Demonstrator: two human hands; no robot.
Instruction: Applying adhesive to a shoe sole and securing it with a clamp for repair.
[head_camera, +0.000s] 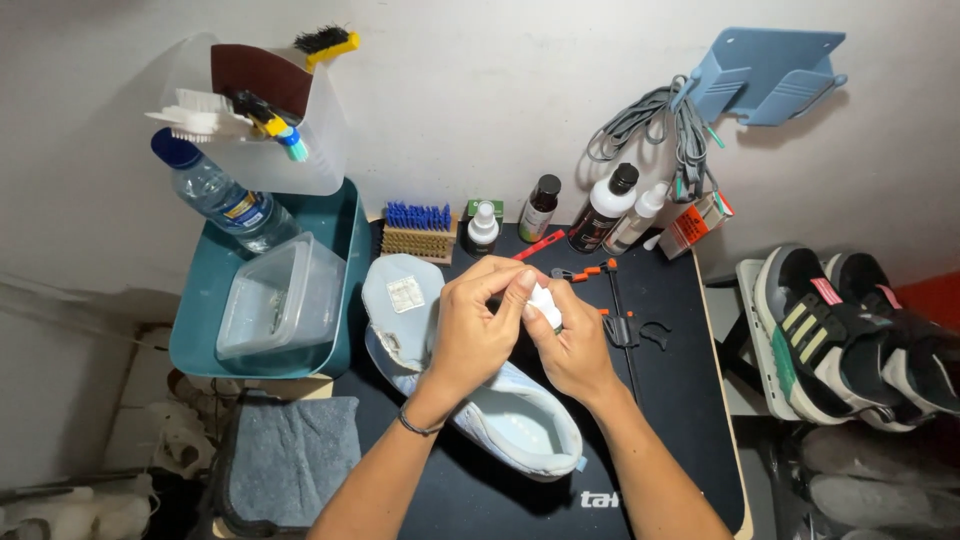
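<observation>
Teal tub (205, 330) — clear plastic box (280, 297) inside

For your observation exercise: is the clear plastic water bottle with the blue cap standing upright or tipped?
Tipped. The clear plastic water bottle with the blue cap leans slantwise in the teal plastic tub.

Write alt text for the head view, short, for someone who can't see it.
Seen from above, a person's left hand and right hand meet over a black mat, pinching a small white object between the fingertips. A pale blue shoe lies on its side beneath them. A teal tray with a clear tub sits left, bottles line the wall, and sneakers stand right.
</observation>
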